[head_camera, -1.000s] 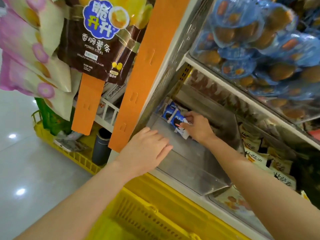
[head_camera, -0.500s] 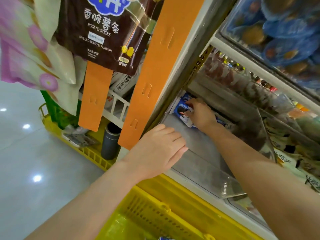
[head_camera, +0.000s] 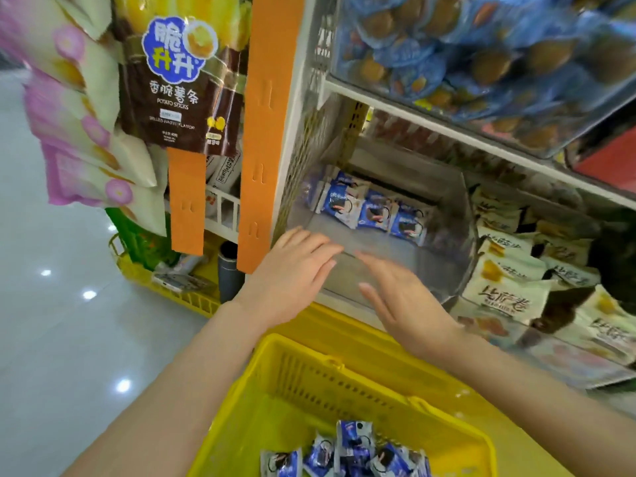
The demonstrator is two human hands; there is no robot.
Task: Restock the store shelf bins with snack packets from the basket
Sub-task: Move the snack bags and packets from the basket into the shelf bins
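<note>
Both hands empty and spread, left hand at the bin lip, right hand beside it (blurred); snack packets lie in the basket below the wrists, where a hasty grab could spill some.

snack shop, stocked shelf bins, hanging crisp bags, yellow basket

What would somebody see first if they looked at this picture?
Probably the bright yellow basket at the bottom, with blue snack packets piled inside. Above it the left hand and right hand, both empty, spread open before a clear bin with a row of packets at its back. A brown potato-sticks bag hangs upper left.
</note>
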